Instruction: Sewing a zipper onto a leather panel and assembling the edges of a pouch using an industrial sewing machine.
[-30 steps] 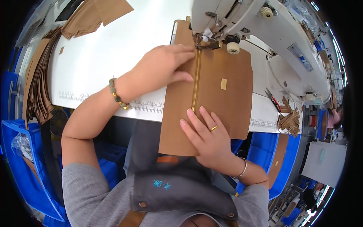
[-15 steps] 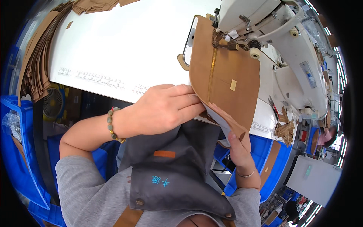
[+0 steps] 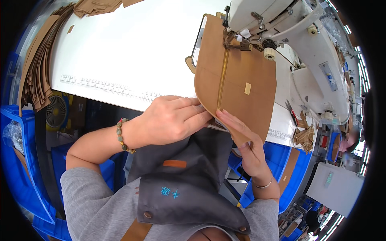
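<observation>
While one brown leather panel [image 3: 237,84] with one brass zipper [image 3: 221,76] lies under the sewing machine [image 3: 289,28] on the counter [image 3: 132,52], its near edge is pinched by two hands. Compared with half a second ago, the folded-up corner is flattened. Left hand [image 3: 171,120] is curled, its grip pressed on the edge; right hand [image 3: 245,140] is extended beneath, fingers pinching the panel.

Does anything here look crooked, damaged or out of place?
Nothing looks damaged. The brown panel with its gold zipper lies under the sewing machine; its near edge hangs off the table, curled between the left hand and right hand. Some brown scraps lie heaped at the right.
</observation>
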Motion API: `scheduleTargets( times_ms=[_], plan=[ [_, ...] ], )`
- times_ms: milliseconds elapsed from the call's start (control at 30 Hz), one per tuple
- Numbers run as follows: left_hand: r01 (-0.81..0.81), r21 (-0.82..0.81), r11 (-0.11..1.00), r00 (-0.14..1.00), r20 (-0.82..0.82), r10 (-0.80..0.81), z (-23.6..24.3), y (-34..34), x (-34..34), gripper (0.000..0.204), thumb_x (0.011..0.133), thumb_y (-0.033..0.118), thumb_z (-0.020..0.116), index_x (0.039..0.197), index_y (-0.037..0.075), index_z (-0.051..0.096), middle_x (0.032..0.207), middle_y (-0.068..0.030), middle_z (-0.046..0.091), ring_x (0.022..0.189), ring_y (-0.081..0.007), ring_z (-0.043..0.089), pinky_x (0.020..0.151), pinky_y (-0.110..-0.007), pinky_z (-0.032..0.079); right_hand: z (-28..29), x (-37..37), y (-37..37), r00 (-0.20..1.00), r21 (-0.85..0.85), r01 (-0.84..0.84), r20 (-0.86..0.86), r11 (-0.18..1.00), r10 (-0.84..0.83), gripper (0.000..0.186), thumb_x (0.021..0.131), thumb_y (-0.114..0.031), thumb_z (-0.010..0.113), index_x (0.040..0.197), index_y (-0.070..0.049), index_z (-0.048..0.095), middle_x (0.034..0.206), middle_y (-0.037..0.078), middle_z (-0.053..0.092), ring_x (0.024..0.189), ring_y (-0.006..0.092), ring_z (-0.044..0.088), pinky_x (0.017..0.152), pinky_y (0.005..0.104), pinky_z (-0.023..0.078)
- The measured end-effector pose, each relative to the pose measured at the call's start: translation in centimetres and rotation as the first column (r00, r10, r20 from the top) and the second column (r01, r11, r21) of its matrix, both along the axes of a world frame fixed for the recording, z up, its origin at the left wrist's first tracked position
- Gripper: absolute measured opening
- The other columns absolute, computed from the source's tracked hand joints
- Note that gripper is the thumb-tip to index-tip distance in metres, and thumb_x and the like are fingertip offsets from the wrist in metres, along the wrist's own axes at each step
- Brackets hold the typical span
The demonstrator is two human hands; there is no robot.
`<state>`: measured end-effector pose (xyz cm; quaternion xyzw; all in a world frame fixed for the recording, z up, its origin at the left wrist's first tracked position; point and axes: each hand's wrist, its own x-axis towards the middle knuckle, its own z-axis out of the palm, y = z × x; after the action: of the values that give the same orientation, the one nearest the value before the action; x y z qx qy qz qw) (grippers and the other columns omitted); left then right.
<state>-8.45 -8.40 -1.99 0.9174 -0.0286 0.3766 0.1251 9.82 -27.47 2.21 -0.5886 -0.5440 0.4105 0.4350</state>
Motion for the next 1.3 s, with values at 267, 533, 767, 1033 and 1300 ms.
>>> scheduleTargets(
  times_ms=[267,533,767,1033,1300],
  plan=[
    [-0.004,0.057,0.998,0.996,-0.089,0.009,0.5,-0.7,-0.3,0.022,0.076,0.012,0.068,0.096,0.004,0.075,0.104,-0.0089,0.073,0.108,-0.0221,0.070,0.073,-0.030,0.059,0.8,0.0,0.1,0.994,-0.026,-0.034,0.106,0.999,0.036,0.056,0.109,-0.038,0.048,0.149,0.001,0.055,0.154,0.017,0.056,0.153,0.0367,0.039,0.127,0.0493,0.025],
    [-0.191,0.357,0.914,0.935,-0.218,0.280,1.1,-4.9,0.5,0.023,0.082,0.019,0.063,0.089,-0.001,0.072,0.116,-0.0243,0.072,0.125,-0.0407,0.060,0.086,-0.040,0.053,-0.7,8.6,-1.6,0.677,0.108,0.736,-0.123,0.668,-0.726,0.049,0.109,-0.023,0.051,0.150,0.004,0.050,0.147,0.019,0.061,0.130,0.0277,0.063,0.102,0.0390,0.055],
    [-0.270,0.437,0.858,0.879,-0.252,0.405,1.3,-6.5,1.4,0.016,0.086,0.017,0.062,0.085,0.002,0.068,0.110,-0.0218,0.076,0.113,-0.0343,0.069,0.081,-0.035,0.051,-1.9,13.6,-3.2,0.435,-0.034,-0.121,-0.900,0.992,0.022,0.045,0.107,-0.014,0.053,0.146,0.007,0.050,0.133,0.021,0.066,0.108,0.0173,0.071,0.064,0.0216,0.057],
    [-0.278,0.254,0.926,0.914,-0.227,0.336,0.7,-5.8,1.2,0.017,0.088,0.017,0.061,0.090,0.002,0.065,0.116,-0.0247,0.074,0.116,-0.0339,0.068,0.077,-0.031,0.050,-3.1,7.3,-1.5,0.321,-0.119,-0.086,-0.943,0.989,-0.085,0.042,0.105,-0.014,0.057,0.143,0.005,0.052,0.128,0.019,0.067,0.106,0.0175,0.071,0.067,0.0240,0.058],
    [-0.245,0.205,0.947,0.939,-0.191,0.285,0.1,-5.4,1.2,0.015,0.084,0.018,0.063,0.080,0.004,0.063,0.106,-0.0278,0.076,0.108,-0.0383,0.073,0.074,-0.032,0.050,-3.6,6.5,-0.3,0.352,-0.142,-0.019,-0.927,0.990,-0.126,0.040,0.105,-0.014,0.058,0.141,0.003,0.054,0.126,0.018,0.067,0.106,0.0185,0.070,0.071,0.0264,0.058]
  ],
)
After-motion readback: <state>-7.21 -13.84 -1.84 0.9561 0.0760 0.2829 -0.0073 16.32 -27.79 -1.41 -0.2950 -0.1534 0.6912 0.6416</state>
